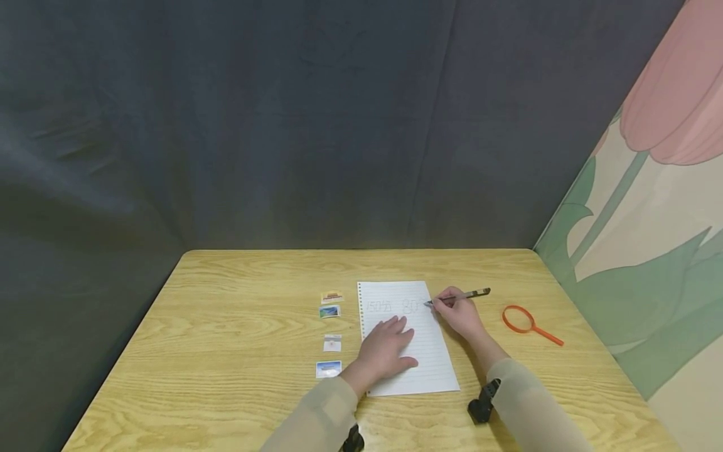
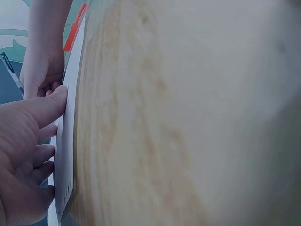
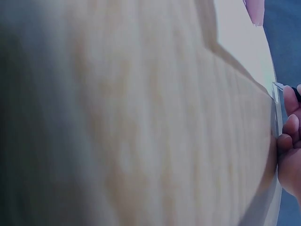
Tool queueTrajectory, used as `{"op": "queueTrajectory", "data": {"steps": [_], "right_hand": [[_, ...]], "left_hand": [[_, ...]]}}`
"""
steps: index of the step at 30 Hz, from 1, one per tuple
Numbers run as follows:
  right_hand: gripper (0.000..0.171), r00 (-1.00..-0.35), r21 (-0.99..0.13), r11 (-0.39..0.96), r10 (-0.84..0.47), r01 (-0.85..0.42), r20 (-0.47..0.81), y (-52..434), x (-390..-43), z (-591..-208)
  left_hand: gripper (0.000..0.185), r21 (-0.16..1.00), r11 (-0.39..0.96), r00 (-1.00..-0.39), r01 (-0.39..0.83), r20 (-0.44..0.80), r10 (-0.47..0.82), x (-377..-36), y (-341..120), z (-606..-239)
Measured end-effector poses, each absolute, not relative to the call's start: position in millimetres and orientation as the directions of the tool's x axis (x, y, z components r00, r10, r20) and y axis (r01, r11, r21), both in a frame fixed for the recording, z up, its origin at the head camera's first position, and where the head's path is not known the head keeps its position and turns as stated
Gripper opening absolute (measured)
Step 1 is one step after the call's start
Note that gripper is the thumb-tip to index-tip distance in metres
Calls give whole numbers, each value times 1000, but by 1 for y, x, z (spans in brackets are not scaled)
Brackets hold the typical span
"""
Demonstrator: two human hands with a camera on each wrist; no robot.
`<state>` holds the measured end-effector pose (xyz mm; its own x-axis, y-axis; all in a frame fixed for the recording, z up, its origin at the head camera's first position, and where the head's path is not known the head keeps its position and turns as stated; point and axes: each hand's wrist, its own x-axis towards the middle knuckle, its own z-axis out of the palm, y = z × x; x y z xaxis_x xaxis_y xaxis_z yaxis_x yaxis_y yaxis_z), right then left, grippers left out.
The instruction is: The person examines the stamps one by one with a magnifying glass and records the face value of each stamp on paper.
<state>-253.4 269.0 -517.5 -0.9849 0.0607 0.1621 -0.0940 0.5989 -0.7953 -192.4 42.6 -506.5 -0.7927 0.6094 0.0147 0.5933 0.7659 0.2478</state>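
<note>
Head view: pen [image 1: 474, 293] tip at paper's [image 1: 426, 373] right edge, by faint writing [image 1: 410, 307]. Right hand [image 1: 460, 316] pinches pen; left hand [image 1: 386, 349], fingers out, rests on paper. Best: press paper still, write small near edge. Little picture cards [image 1: 329, 370] left, orange magnifier [image 1: 547, 335] right.

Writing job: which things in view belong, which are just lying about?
In use:
pen, in the right hand
lined sheet, under the left hand

Lying untouched:
orange magnifying glass
four small printed cards, left of the sheet; possibly reference, can't tell
</note>
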Motion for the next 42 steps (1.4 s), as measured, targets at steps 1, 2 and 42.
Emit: {"op": "queueTrajectory", "data": {"steps": [1,2,42], "right_hand": [[10,-984,-792,604,62,-96,166,269,-254,-518],[10,-984,-791,604,60,-98,168,269,-254,-518],[22,-992,-942,310,-63,-126,112,279,-244,-509]], "left_hand": [[63,246,766,-793,594,15,609,-193,43,-506],[63,245,767,-793,594,14,609,-193,43,-507],[63,240,767,-791,595,9,612,-191,42,-504]]}}
